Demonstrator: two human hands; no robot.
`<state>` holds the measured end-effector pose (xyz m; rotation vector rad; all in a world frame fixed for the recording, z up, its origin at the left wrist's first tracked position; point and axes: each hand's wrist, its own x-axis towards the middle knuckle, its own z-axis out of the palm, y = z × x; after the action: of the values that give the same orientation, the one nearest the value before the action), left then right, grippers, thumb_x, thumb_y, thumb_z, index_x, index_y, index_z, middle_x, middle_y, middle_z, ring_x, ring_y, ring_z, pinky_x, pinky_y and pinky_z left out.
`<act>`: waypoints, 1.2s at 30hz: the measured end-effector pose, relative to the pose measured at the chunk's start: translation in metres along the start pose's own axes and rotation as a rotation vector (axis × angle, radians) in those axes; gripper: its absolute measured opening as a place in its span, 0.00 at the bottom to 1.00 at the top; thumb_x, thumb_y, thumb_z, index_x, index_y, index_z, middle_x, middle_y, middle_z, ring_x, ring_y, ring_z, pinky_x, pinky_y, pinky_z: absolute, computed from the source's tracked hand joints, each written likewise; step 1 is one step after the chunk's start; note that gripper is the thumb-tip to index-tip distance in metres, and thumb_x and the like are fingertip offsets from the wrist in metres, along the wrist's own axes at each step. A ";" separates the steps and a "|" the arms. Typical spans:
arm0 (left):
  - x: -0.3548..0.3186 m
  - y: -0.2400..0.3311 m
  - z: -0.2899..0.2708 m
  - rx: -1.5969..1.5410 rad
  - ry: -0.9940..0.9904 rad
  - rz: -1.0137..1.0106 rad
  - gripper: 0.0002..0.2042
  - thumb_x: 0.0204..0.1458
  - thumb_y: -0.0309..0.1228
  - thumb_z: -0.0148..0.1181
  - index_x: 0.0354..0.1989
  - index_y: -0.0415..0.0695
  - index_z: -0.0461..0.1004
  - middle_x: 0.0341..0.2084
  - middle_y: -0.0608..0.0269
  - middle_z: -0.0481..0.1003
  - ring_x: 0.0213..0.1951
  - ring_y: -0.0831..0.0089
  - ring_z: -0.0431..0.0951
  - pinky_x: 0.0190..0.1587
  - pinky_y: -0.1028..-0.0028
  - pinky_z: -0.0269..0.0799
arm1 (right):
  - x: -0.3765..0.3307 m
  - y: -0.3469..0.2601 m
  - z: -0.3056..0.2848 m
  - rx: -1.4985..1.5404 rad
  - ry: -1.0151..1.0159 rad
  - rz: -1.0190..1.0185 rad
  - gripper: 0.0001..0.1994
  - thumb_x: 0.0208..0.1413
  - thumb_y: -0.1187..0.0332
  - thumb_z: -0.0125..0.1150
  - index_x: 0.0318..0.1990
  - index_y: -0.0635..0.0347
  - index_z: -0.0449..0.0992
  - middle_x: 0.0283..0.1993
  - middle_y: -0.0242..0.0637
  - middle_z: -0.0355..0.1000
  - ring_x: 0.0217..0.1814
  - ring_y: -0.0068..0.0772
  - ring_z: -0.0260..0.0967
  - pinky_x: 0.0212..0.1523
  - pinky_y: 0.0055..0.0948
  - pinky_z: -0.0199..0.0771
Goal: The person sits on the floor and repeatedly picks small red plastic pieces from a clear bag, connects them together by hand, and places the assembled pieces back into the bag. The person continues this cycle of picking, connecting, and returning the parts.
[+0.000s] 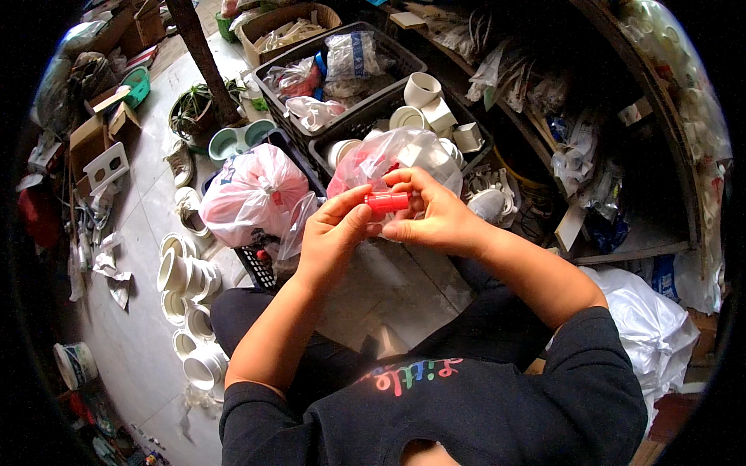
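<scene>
A short red plastic cylinder, perhaps a pipe fitting, is held level between my two hands above the floor. My left hand pinches its left end between thumb and fingers. Around the right end curl the thumb and fingers of my right hand. A small dark red bit shows by the right fingertips; I cannot tell whether it is held or lies behind them. Just beyond my hands sits an open clear plastic bag with red showing through its left side. A tied plastic bag of pinkish things rests on a crate to the left.
White round pipe fittings stand in a row on the left floor. Black crates hold more white fittings and bagged parts. A shelf with bundled parts is at the right, near a white plastic sack. Shoes lie left.
</scene>
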<state>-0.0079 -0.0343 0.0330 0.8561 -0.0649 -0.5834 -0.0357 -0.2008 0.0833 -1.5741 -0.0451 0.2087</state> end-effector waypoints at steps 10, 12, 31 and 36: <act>0.003 -0.006 -0.004 0.014 -0.021 -0.008 0.15 0.51 0.29 0.53 0.47 0.38 0.66 0.36 0.60 0.72 0.33 0.76 0.73 0.33 0.80 0.70 | 0.004 0.008 -0.005 -0.386 0.100 -0.147 0.17 0.51 0.62 0.55 0.45 0.60 0.64 0.26 0.33 0.67 0.23 0.25 0.65 0.24 0.22 0.67; 0.003 -0.006 -0.003 0.022 -0.016 -0.008 0.15 0.51 0.29 0.53 0.47 0.38 0.66 0.36 0.60 0.72 0.33 0.77 0.73 0.32 0.80 0.70 | 0.005 0.006 -0.009 -0.500 0.067 -0.218 0.20 0.51 0.60 0.55 0.48 0.59 0.62 0.28 0.34 0.67 0.25 0.23 0.66 0.24 0.21 0.68; 0.001 -0.003 -0.002 0.081 -0.025 -0.018 0.15 0.51 0.29 0.53 0.47 0.39 0.67 0.35 0.62 0.73 0.32 0.78 0.73 0.28 0.80 0.70 | 0.008 0.008 -0.015 -0.672 0.074 -0.529 0.18 0.51 0.59 0.55 0.45 0.59 0.62 0.27 0.34 0.68 0.17 0.19 0.64 0.17 0.19 0.64; -0.001 -0.005 -0.004 0.085 -0.024 -0.027 0.15 0.51 0.29 0.53 0.47 0.39 0.67 0.34 0.63 0.73 0.32 0.78 0.73 0.28 0.81 0.70 | 0.005 -0.010 -0.013 -0.050 0.021 0.388 0.18 0.51 0.58 0.54 0.45 0.58 0.63 0.28 0.32 0.68 0.22 0.21 0.65 0.19 0.21 0.66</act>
<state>-0.0100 -0.0335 0.0272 0.9341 -0.1008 -0.6202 -0.0282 -0.2127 0.0931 -1.6245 0.2751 0.4971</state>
